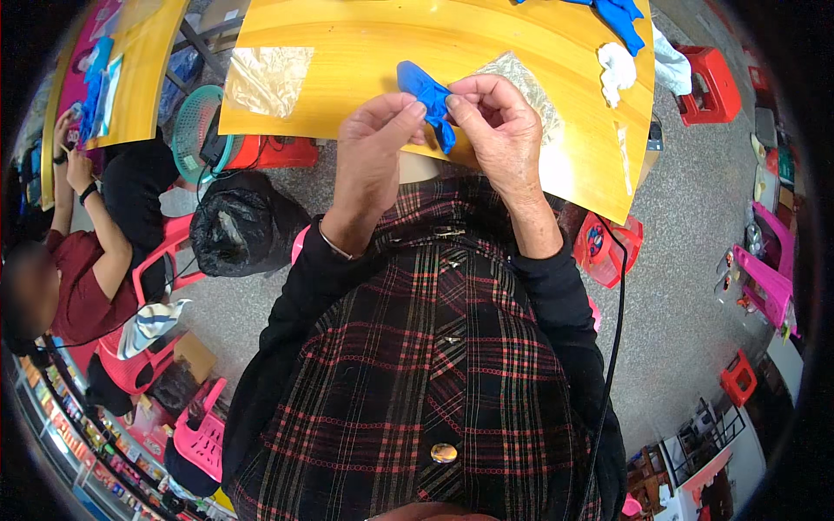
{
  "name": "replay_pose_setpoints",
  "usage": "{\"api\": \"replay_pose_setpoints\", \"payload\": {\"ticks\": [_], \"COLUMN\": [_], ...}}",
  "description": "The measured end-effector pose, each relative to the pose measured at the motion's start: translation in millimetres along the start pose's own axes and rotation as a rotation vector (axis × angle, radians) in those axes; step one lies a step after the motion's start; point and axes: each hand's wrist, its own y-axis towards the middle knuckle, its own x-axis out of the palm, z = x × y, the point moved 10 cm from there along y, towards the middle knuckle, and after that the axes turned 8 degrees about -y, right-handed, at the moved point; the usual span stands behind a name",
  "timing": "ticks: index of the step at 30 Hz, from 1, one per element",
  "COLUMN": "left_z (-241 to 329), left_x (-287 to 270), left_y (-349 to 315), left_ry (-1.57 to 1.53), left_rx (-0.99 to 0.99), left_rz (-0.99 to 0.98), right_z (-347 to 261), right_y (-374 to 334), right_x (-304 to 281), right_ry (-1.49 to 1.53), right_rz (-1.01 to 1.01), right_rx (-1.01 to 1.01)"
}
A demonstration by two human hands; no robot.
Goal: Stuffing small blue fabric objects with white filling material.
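A small piece of blue stretchy-looking cloth (pixel 422 85) is pinched between my two hands, just above the near edge of the yellow table (pixel 365 39). My left hand (pixel 372 149) grips its left side with thumb and forefinger. On the other side, the thumb and fingertips of my right hand (pixel 506 137) are closed on it. One rounded end sticks up beyond my fingers, and a narrower end hangs below them. More blue cloth (pixel 618 22) lies at the table's far right, near a crumpled white cloth (pixel 615 75).
Clear plastic sheets (pixel 269 80) lie on the table left and right of my hands. A green basket (pixel 178 135) and a black bag (pixel 245 227) stand at the left. A person (pixel 95 278) sits beyond them. Red stools (pixel 708 85) stand at the right.
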Motion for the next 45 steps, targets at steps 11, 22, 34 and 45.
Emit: {"api": "replay_pose_setpoints", "payload": {"ticks": [11,22,34,45], "left_z": [-3,53,53,46], "left_x": [8,42,46,35], "left_y": [-3,-27,-23,-21], "left_ry": [-0.042,0.860,0.942,0.916], "left_rx": [0.011,0.646,0.723,0.601], "left_rz": [-0.047,0.041,-0.014,0.034], "right_z": [-38,-40,-41,-50], "right_y": [-6,-8,-11,-13], "right_x": [10,11,19,9], "right_ry": [-0.504,-0.422,-0.437,-0.610], "right_rz": [-0.112,-0.076,-0.112,0.044], "right_rx": [-0.309,-0.330,-0.392,-0.447]}}
